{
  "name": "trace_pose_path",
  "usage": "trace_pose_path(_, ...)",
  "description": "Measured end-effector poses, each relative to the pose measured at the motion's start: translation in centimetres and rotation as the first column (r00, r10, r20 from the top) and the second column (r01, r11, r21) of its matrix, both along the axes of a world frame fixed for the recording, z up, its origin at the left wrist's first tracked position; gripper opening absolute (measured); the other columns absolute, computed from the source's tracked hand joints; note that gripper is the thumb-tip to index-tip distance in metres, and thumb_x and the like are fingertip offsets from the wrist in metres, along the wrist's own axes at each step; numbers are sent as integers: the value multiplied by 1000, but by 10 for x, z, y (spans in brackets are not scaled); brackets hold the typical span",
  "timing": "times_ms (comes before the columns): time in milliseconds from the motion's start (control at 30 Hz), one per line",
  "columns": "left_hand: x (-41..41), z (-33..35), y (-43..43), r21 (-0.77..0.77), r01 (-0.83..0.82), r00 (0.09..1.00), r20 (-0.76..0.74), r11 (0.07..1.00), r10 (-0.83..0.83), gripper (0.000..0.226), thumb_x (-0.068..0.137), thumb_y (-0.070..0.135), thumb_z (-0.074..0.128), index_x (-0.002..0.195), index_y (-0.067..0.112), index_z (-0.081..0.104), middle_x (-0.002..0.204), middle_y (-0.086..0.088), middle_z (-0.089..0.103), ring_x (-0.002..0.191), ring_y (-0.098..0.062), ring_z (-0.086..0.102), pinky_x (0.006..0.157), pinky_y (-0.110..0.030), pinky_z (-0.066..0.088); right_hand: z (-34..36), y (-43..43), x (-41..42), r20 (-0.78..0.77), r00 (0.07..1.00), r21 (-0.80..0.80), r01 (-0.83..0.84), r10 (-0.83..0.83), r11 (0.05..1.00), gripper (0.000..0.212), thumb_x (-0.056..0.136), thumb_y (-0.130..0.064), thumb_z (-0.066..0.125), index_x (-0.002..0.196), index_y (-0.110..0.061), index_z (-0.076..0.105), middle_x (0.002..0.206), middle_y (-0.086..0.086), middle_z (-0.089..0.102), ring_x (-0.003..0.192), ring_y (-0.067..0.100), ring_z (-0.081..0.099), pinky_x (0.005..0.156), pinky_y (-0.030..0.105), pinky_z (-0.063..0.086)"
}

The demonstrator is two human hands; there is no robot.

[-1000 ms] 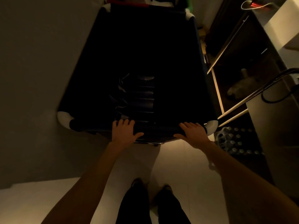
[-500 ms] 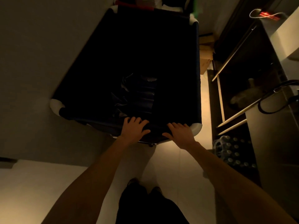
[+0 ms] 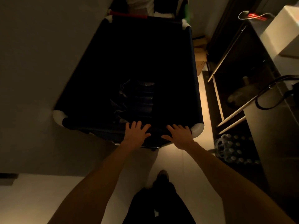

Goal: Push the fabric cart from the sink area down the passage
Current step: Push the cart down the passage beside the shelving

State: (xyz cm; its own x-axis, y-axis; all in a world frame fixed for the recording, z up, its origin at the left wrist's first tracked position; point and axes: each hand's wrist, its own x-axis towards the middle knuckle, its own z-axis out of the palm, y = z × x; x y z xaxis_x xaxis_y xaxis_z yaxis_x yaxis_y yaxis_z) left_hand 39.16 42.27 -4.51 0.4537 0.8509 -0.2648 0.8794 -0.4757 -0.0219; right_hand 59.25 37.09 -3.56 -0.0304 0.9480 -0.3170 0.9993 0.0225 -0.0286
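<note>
The fabric cart (image 3: pixel 100 88) is a deep dark-blue bin with white corner caps, filling the middle of the dim head view. Dark folded items (image 3: pixel 139 101) lie at its bottom. My left hand (image 3: pixel 136 132) rests on the near rim, fingers curled over it. My right hand (image 3: pixel 178 135) lies on the same rim close to the right white corner cap (image 3: pixel 198 129), fingers spread across the top. The cart sits skewed, its near left corner swung toward the wall.
A grey wall (image 3: pixel 40 62) runs close along the left. On the right stand a dark metal shelf unit (image 3: pixel 239 75), a pack of bottles (image 3: pixel 233 149) on the floor and cardboard boxes (image 3: pixel 199 55). Stacked white items (image 3: pixel 140 5) and a red bar (image 3: pixel 129 13) lie beyond the cart. A narrow pale floor strip (image 3: pixel 203 94) lies between cart and shelf.
The cart has rolled forward and turned, its near end swinging left. My hands have come closer together on the rim, toward the right corner. I have stepped forward.
</note>
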Motion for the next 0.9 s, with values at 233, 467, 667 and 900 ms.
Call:
trace_pose_path(233, -2, -8, 0, 64, 50, 998, 37, 997, -52, 47, 95, 48, 44, 137, 28, 45, 130, -16, 52, 117, -36, 48, 100, -53, 33, -1, 6, -8, -68, 998, 62, -3, 7, 998, 63, 87, -64, 34, 129, -18, 44, 119, 8, 59, 106, 27, 55, 88, 36, 39)
trace_pose_path(467, -4, 2, 4, 37, 51, 999, 12, 998, -51, 51, 99, 51, 25, 147, 31, 23, 145, -12, 33, 130, -31, 31, 108, -47, 19, 3, 9, -21, -56, 998, 70, 16, -12, 997, 65, 86, -66, 35, 130, -17, 44, 114, 6, 62, 100, 22, 58, 81, 28, 40)
trace_pose_path(667, -4, -9, 0, 99, 77, 997, -11, 992, -76, 47, 96, 51, 35, 139, 32, 41, 133, -14, 49, 118, -35, 46, 102, -49, 33, -5, 8, -21, 13, 1000, 104, -9, 8, 995, 66, 86, -67, 33, 132, -20, 41, 116, 6, 62, 102, 23, 58, 82, 30, 40)
trace_pose_path(900, -2, -13, -3, 215, 97, 995, 1, 972, -100, 46, 82, 54, 35, 104, 32, 70, 87, -7, 67, 76, -27, 61, 79, -42, 42, -6, 8, -25, 3, 1000, 133, 6, -6, 991, 64, 89, -63, 33, 136, -20, 37, 127, 8, 55, 113, 27, 51, 91, 36, 36)
